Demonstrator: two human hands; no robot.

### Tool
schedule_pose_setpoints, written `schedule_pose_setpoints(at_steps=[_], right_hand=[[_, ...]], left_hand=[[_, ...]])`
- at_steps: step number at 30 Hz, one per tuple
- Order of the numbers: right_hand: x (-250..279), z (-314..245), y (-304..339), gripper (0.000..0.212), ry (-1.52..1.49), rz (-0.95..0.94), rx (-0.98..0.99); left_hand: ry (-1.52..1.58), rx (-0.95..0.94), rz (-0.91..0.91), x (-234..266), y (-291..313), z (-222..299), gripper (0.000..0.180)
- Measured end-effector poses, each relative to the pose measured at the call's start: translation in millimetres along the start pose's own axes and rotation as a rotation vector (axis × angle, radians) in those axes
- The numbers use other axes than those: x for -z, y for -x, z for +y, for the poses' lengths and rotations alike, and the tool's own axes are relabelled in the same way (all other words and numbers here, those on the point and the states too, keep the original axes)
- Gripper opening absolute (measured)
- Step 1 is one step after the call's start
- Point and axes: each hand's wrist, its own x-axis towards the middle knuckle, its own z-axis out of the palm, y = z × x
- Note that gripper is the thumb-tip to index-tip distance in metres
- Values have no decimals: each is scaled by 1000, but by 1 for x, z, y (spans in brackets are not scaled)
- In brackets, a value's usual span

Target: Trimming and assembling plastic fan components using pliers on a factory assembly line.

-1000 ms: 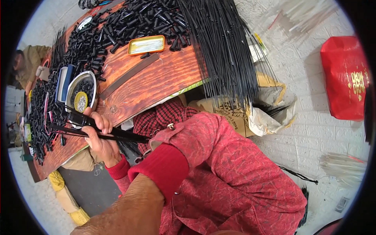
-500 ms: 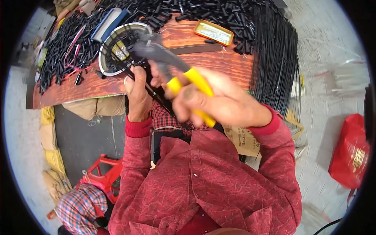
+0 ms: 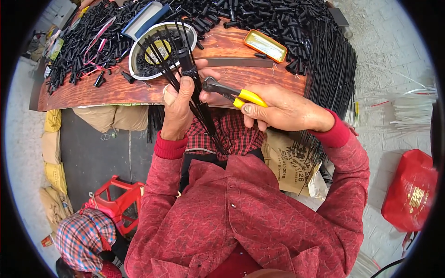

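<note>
My left hand [image 3: 178, 109] grips a bundle of thin black rods [image 3: 185, 74] that fan out upward over a round metal bowl [image 3: 160, 48], with one black cap on a rod tip. My right hand [image 3: 282, 109] holds yellow-handled pliers [image 3: 232, 92], their dark jaws pointing left and touching the bundle next to my left thumb. Both hands hover at the front edge of a reddish wooden board [image 3: 116, 90]. Red patterned sleeves cover both forearms.
Heaps of small black caps [image 3: 259, 18] and a long sheaf of black rods [image 3: 331, 74] cover the board's far and right sides. A yellow tin lid [image 3: 265, 45] lies there. A red stool [image 3: 118, 201], sacks [image 3: 109, 118] and a red bag [image 3: 410, 192] sit on the floor.
One second ago my left hand pressed the rods on the board at the left; both hands have since come together at centre, with the pliers now at the bundle.
</note>
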Motion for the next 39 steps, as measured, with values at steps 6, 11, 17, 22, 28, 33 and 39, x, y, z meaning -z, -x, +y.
schedule_pose_setpoints(at_steps=[6,11,17,22,28,33,39], right_hand=[[1,-15,8,22,27,-14,-62],[3,-19,20,23,20,-31,-20],[4,-32,42,16,189,-55,13],[4,-42,51,13,323,16,9],[5,-47,50,15,502,1,160],[0,-32,33,14,276,-29,-98],[-3,-6,21,32,-92,-33,-12]], left_hand=[[11,16,-43,-4,7,3,51],[-20,-33,-81,-18,13,5,50],[-166,-126,-75,-36,30,6,42],[-235,-194,-73,-49,36,0,37],[-261,-211,42,-59,41,-7,32],[-150,-142,42,-45,33,-4,38],[99,-36,-55,-16,25,0,55]])
